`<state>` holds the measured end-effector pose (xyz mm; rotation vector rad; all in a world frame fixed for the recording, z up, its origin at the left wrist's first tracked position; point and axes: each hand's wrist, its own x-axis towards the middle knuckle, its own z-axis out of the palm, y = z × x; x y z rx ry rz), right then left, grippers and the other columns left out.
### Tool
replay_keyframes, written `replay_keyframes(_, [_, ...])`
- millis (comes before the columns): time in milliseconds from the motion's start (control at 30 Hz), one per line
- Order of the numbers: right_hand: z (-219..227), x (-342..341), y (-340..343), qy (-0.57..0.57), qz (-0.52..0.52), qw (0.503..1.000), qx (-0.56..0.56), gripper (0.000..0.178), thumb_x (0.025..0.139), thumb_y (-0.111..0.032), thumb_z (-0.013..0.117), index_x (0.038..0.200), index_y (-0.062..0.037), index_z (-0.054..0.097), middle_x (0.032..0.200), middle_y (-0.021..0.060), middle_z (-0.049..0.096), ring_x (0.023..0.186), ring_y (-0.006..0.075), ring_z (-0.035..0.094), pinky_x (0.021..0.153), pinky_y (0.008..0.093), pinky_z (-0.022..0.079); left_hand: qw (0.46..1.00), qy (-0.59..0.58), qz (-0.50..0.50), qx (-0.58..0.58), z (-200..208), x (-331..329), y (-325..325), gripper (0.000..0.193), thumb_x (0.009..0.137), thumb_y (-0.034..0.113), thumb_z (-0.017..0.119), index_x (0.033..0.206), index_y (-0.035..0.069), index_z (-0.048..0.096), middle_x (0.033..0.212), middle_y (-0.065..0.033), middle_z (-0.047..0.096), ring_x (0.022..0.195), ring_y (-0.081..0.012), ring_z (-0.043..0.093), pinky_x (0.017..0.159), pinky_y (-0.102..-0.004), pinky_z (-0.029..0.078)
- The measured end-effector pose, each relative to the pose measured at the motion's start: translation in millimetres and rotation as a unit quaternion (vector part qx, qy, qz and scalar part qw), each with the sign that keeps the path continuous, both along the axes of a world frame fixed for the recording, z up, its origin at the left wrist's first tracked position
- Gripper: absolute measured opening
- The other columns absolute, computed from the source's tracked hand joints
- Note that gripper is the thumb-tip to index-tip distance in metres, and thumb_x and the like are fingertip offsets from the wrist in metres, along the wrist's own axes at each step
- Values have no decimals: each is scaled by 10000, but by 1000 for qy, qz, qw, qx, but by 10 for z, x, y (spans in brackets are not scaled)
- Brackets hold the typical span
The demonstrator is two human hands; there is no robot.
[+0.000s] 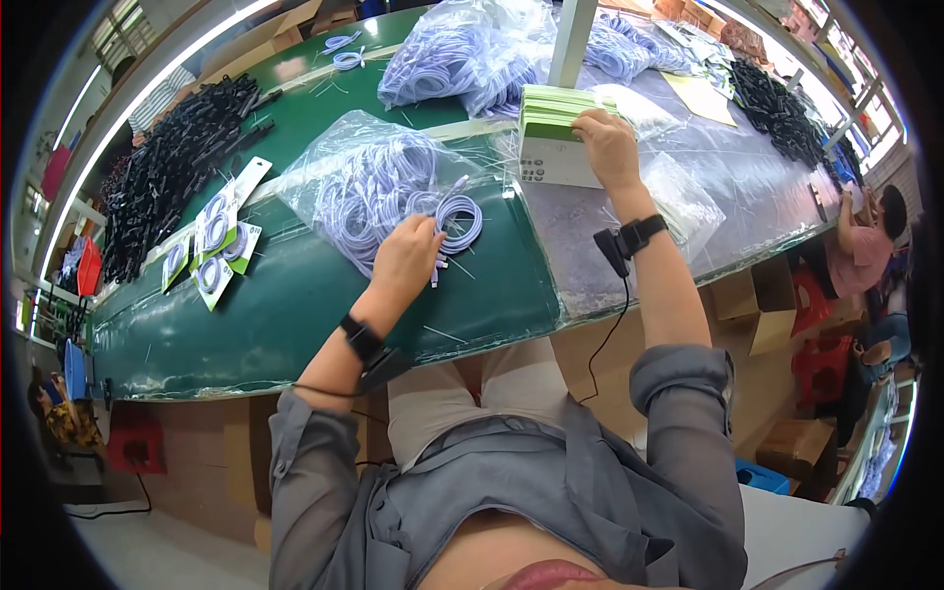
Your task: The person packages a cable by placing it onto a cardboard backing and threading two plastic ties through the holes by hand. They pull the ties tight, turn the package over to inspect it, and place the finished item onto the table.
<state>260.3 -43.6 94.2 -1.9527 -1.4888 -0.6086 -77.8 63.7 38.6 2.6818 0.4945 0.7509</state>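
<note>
My left hand (403,258) is closed at the edge of a coiled pale-lilac cable (460,222), its fingertips pinching the near side of the loop. A connector end hangs below those fingers. Right behind it lies an open clear bag (339,162) spilling many more coiled cables. Over to the right, my right hand (610,147) pinches the top of a card at the front of a stack of green-and-white cards (556,106). That stack stands in a white box (551,162). Each wrist wears a black strap with a small device.
Carded cables (214,241) lie left on the green tabletop (324,320). Black parts (182,162) are heaped beyond them, with another black heap (777,108) far right. Bags of cables (462,59) sit behind, near a white post (572,44). A bag of small clear pieces (678,202) lies right.
</note>
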Motion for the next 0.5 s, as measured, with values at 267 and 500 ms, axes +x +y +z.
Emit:
replay_keyframes(267, [316, -583, -390, 1, 58, 996, 63, 135, 827, -78, 613, 956, -93, 649, 907, 94, 650, 814, 301, 620, 781, 398, 479, 955, 224, 172, 87, 19, 644, 135, 211, 843, 226, 618, 913, 36, 556, 958, -136, 621, 830, -338, 641, 678, -420, 522])
replay_keyframes(500, [-43, -521, -595, 159, -14, 976, -146, 143, 877, -118, 558, 1002, -128, 626, 886, 124, 631, 787, 288, 607, 730, 361, 477, 991, 62, 94, -77, 273, 534, -93, 221, 811, 195, 678, 920, 29, 582, 852, -109, 639, 698, -245, 638, 598, -354, 505])
